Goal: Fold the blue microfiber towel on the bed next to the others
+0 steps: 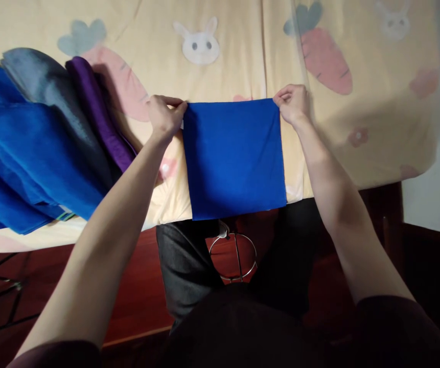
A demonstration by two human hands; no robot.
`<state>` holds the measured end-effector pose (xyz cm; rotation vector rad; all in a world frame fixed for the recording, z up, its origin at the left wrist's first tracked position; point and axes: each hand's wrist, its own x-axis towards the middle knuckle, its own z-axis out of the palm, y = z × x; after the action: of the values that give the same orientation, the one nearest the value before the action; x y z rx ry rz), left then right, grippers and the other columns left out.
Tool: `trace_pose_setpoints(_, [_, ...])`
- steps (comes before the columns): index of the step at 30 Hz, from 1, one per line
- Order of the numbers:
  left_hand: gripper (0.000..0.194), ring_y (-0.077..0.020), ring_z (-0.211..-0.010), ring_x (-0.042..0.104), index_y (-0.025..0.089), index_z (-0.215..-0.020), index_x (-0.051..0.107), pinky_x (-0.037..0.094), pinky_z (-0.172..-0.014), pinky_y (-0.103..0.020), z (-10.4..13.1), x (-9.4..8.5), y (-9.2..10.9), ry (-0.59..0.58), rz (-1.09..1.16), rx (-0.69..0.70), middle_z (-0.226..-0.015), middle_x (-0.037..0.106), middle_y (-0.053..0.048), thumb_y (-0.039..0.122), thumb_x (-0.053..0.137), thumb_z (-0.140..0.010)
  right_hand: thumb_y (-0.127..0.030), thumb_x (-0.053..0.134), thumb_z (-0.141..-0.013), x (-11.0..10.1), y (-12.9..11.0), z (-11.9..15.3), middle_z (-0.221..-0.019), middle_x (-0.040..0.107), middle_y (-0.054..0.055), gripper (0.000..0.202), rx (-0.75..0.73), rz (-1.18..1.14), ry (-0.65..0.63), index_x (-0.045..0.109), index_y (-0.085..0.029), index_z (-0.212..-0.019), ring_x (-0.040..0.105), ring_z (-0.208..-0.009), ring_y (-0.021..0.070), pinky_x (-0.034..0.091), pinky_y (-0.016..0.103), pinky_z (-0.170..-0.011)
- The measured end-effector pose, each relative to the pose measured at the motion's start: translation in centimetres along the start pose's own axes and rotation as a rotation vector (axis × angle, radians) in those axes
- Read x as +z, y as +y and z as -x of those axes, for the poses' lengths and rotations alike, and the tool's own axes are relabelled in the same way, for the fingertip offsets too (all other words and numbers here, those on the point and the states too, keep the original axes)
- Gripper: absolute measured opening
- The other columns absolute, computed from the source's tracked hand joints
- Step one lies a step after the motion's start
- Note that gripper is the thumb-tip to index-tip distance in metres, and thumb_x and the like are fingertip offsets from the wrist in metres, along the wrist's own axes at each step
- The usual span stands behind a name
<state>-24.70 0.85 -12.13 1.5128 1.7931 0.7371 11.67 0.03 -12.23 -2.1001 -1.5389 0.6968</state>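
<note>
A square blue cloth is stretched out in front of me at the near edge of the bed-like surface, its lower edge reaching the border above my lap. Its far left corner is pinched by my left hand, thumb against fingers, with a small white tag showing just below. At the far right corner, my right hand grips the cloth the same way. The cloth's far edge runs nearly straight between the two hands, and faint creases show near its right side.
Folded blue cloths, a grey cloth and a purple cloth lie piled at the left. Under them spreads a cream sheet printed with rabbits and carrots. A round metal frame stands below, between my legs.
</note>
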Motion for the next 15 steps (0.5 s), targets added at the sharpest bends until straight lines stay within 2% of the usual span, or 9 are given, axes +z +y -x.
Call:
trace_pose_setpoints(2, [0.024,-0.0191,-0.101,0.066,0.001,-0.111,0.077,0.051,-0.109,-0.037,-0.5,-0.3,0.5,-0.039,-0.099,0.037,-0.108,0.08,-0.007,0.017,0.075,-0.093,-0.017,0.074,-0.097,-0.1,-0.4,0.1,-0.105,0.081,0.01,0.012,-0.01,0.027,-0.002,0.076,-0.007,-0.103,0.066,-0.084,0.0076,0.044,0.021,-0.077])
trace_pose_setpoints(5, [0.032,-0.0221,-0.106,0.066,-0.005,-0.116,0.074,0.049,-0.115,-0.047,-1.5,-1.2,1.2,-0.192,-0.221,0.062,-0.105,0.077,-0.01,0.013,0.079,-0.09,-0.028,0.082,-0.093,-0.7,-0.8,0.2,-0.101,0.08,0.007,0.023,-0.025,0.088,-0.064,0.075,-0.007,-0.101,0.064,-0.084,0.0083,0.044,0.023,-0.082])
trace_pose_setpoints(8, [0.038,-0.0281,-0.112,0.066,-0.007,-0.116,0.073,0.048,-0.114,-0.059,-2.4,-2.4,2.3,-0.336,-0.358,-0.025,-0.101,0.073,-0.01,0.014,0.085,-0.087,-0.033,0.087,-0.09,-1.3,-1.2,0.0,-0.096,0.076,0.004,0.027,0.014,0.149,-0.14,0.075,-0.011,-0.1,0.062,-0.082,0.0102,0.047,0.026,-0.086])
trace_pose_setpoints(12, [0.038,-0.036,-0.12,0.065,-0.003,-0.115,0.073,0.047,-0.114,-0.069,-2.7,-3.4,4.1,-0.473,-0.523,-0.092,-0.105,0.071,-0.01,0.014,0.088,-0.084,-0.025,0.093,-0.085,-1.8,-1.8,-0.1,-0.082,0.07,0.001,0.025,0.038,0.108,-0.227,0.07,-0.018,-0.09,0.064,-0.081,0.0151,0.054,0.029,-0.083])
trace_pose_setpoints(15, [0.045,-0.0347,-0.121,0.066,0.0,-0.123,0.071,0.051,-0.112,-0.069,-2.2,-3.7,4.5,-0.45,-0.493,-0.069,-0.114,0.072,-0.011,0.012,0.089,-0.084,-0.016,0.09,-0.087,-1.6,-1.9,0.0,-0.081,0.066,-0.002,0.027,0.068,-0.031,-0.24,0.066,-0.017,-0.1,0.061,-0.074,0.0121,0.054,0.026,-0.076])
